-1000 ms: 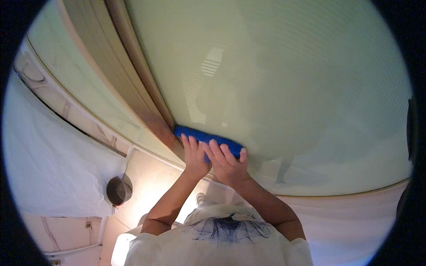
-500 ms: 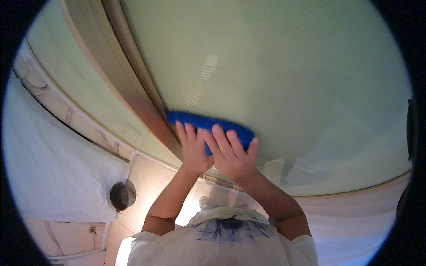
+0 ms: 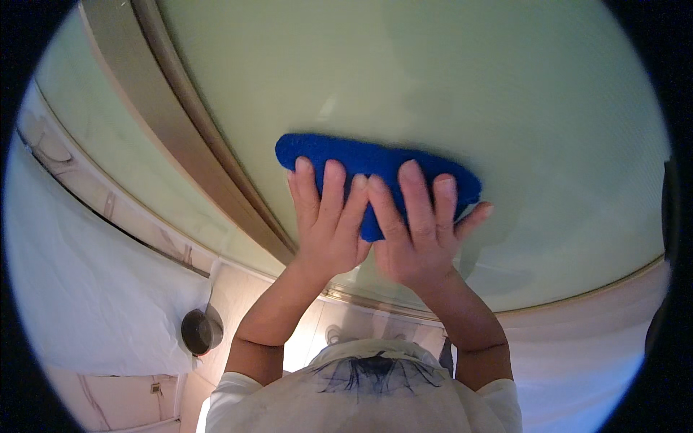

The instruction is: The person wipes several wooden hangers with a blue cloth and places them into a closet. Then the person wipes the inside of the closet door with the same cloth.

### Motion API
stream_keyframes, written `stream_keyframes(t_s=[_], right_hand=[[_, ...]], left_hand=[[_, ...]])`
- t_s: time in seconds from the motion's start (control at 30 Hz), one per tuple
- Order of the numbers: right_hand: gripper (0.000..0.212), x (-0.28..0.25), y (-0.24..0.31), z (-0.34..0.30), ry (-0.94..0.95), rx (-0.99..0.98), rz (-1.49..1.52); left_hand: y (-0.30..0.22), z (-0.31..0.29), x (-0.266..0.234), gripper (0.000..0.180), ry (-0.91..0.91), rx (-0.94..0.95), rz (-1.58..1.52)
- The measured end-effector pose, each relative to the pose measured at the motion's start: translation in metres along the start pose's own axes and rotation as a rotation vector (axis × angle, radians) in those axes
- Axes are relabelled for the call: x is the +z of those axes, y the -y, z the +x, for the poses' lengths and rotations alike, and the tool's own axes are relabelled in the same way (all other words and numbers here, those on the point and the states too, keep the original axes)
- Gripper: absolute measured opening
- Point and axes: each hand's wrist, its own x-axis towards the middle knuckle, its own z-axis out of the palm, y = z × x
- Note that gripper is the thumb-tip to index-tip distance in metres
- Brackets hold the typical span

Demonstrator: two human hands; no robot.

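A folded blue cloth (image 3: 382, 160) lies flat against a large pale green glass panel (image 3: 520, 137). On its left half, my left hand (image 3: 325, 224) presses with stretched, spread fingers. My right hand (image 3: 419, 231) lies on the right half, fingers spread too, with the little finger reaching past the cloth's edge onto the glass. The two thumbs and index fingers come together near the middle of the cloth, where a flap hangs down between the hands. The palms hide part of its lower edge.
A brown frame post (image 3: 155, 101) runs down the glass's left side. A gold-toned rail (image 3: 548, 306) bounds it below. On the tiled floor (image 3: 242, 289) stands a dark round bucket (image 3: 201, 332), beside a white sheet (image 3: 94, 267) spread at the left.
Both hands have slid the blue cloth right and up the glass, away from the brown post. The hands have moved farther apart, and the cloth looks more spread out.
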Motion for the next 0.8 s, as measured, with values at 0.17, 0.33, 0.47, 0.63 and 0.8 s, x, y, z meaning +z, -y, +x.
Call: stream_keyframes(t_s=[0.17, 0.33, 0.47, 0.63, 0.8], right_hand=[[0.033, -0.018, -0.018, -0.03, 0.138, -0.131, -0.01], [0.031, -0.024, -0.022, -0.111, 0.244, -0.184, 0.013], [0.032, -0.031, -0.037, -0.12, 0.266, -0.181, 0.024], [0.031, -0.047, -0.064, -0.048, 0.202, 0.031, 0.029], [0.03, -0.051, -0.086, -0.022, 0.062, 0.107, 0.032]], left_hand=[[-0.024, -0.026, 0.017, 0.053, 0.065, -0.008, -0.044], [-0.066, -0.096, 0.042, 0.047, 0.201, -0.108, -0.096], [-0.079, -0.095, 0.048, 0.046, 0.173, -0.073, -0.118], [-0.082, -0.003, 0.036, 0.039, 0.082, -0.037, -0.092], [-0.09, 0.042, 0.034, 0.046, -0.001, 0.068, -0.06]])
